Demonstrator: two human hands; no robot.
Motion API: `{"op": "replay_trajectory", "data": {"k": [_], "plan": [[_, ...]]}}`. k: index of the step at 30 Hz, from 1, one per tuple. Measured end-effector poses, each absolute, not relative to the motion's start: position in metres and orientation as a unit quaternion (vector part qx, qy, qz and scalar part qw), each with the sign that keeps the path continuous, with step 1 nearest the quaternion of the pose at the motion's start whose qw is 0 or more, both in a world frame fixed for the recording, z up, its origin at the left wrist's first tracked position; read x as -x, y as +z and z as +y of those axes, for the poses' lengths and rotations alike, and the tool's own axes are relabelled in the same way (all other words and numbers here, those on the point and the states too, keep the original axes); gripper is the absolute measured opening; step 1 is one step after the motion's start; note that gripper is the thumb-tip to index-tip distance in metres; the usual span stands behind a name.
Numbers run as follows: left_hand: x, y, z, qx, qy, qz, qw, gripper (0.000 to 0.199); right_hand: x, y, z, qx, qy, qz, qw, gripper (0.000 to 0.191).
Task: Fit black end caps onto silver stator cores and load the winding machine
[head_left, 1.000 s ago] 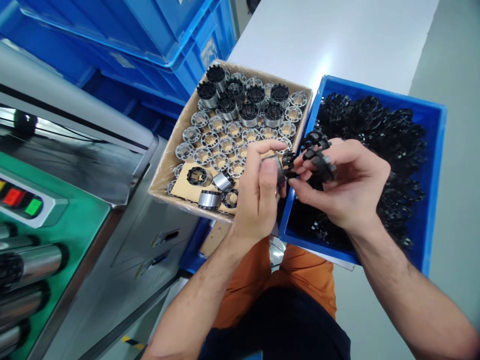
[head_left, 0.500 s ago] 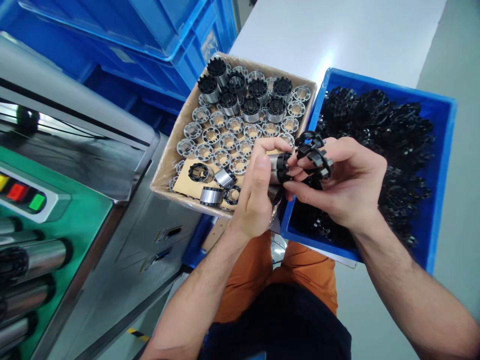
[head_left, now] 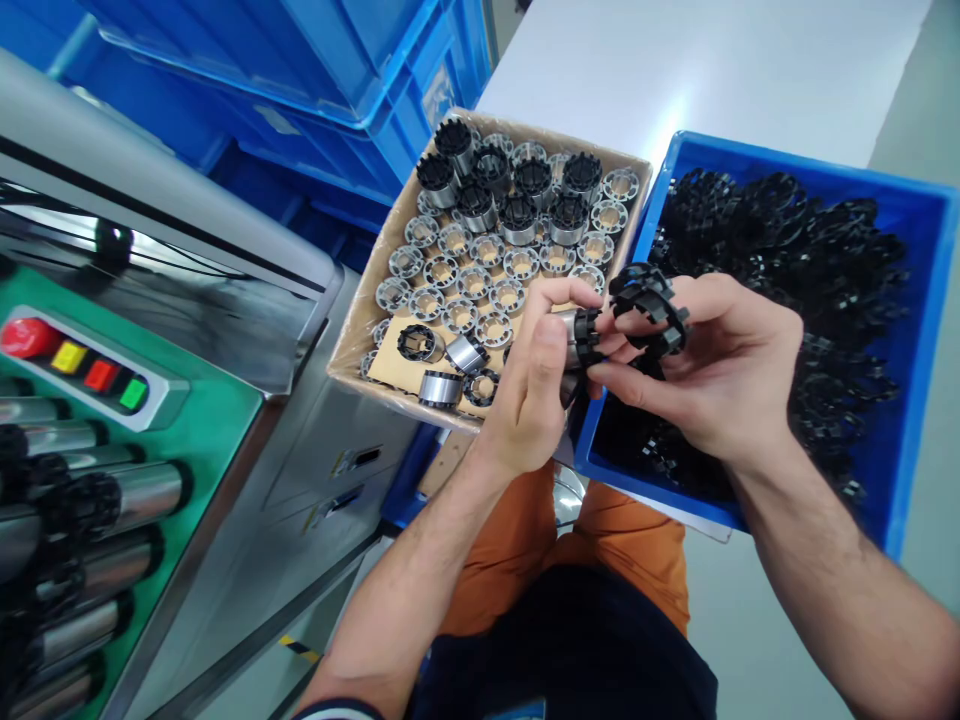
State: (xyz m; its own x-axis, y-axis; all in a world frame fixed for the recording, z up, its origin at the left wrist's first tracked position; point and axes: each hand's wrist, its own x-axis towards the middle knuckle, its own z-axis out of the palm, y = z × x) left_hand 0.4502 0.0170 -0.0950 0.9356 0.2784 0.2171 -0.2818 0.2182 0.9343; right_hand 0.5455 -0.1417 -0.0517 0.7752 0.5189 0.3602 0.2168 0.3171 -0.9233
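My left hand (head_left: 536, 385) is closed around a metal cylinder (head_left: 579, 335) with a black toothed end facing right. Black toothed rings (head_left: 651, 305) are gripped in my right hand (head_left: 720, 370), whose fingertips meet the cylinder's black end. Below the cylinder, another part is partly hidden by my left fingers. Both hands are over the adjoining edges of a cardboard box (head_left: 360, 300) and a blue bin (head_left: 926, 330). Metal rings stand in rows in the box, several carrying black toothed pieces; a few cylinders lie on a cardboard sheet (head_left: 390, 365).
Black rings (head_left: 817, 260) fill much of the blue bin. Blue crates (head_left: 315, 80) are stacked at upper left, and a white table (head_left: 637, 60) is behind. At left, a green machine (head_left: 217, 420) holds metal rollers beside coloured buttons (head_left: 101, 375).
The whole view has shifted, so the box, bin and hands appear further right and more of the machine shows. The rings in my right hand sit closer together.
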Motion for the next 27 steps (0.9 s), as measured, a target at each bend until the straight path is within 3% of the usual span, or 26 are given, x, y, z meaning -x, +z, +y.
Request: {"op": "replay_trajectory", "data": {"k": [6, 13, 20, 24, 27], "plan": [[-0.448, -0.097, 0.022, -0.558, 0.103, -0.026, 0.823, 0.055, -0.547, -0.046, -0.145, 0.598, 0.1, -0.338, 0.72, 0.043], [-0.45, -0.091, 0.021, -0.606, 0.174, -0.005, 0.776, 0.073, -0.544, -0.045, -0.141, 0.568, 0.156, -0.303, 0.749, 0.049], [-0.461, -0.088, 0.018, -0.523, 0.29, 0.069, 0.799, 0.072, -0.556, -0.043, -0.148, 0.604, 0.07, -0.378, 0.698, 0.014], [-0.463, -0.079, 0.016, -0.484, 0.271, 0.092, 0.827, 0.059, -0.557, -0.049, -0.149, 0.648, 0.045, -0.394, 0.651, 0.019], [-0.462, -0.076, 0.015, -0.459, 0.253, 0.073, 0.848, 0.051, -0.554, -0.056, -0.146, 0.628, 0.053, -0.363, 0.686, 0.037]]}}
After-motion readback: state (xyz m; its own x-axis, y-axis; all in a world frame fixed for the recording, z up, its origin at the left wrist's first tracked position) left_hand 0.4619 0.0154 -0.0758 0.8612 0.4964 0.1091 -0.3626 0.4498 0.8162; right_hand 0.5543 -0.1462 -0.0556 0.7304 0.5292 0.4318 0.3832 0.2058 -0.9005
